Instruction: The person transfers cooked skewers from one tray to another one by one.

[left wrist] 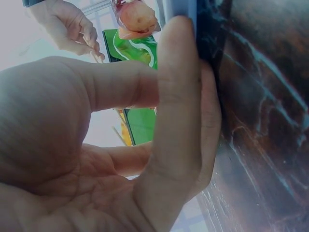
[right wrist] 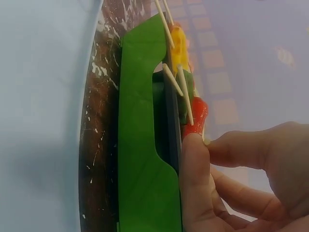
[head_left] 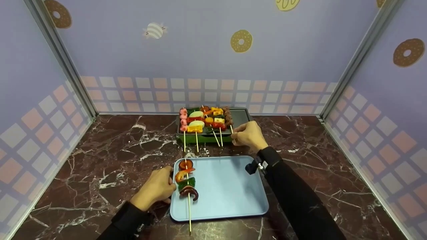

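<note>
My right hand pinches the stick end of a brown meat skewer between thumb and forefinger, at the front right of the grill. The meat lies on the dark grill plate beside several other skewers. With curled fingers and thumb, my left hand grips the left rim of a light blue tray. On the tray's left side lies a skewer with shrimp, green pepper and octopus, its stick sticking out past the front edge. In the left wrist view, fingers hide most of the tray.
On the grill's left side lie a pink ball skewer and a vegetable skewer, sticks toward me. The green grill front stands just behind the tray. Patterned walls enclose the dark marbled tabletop.
</note>
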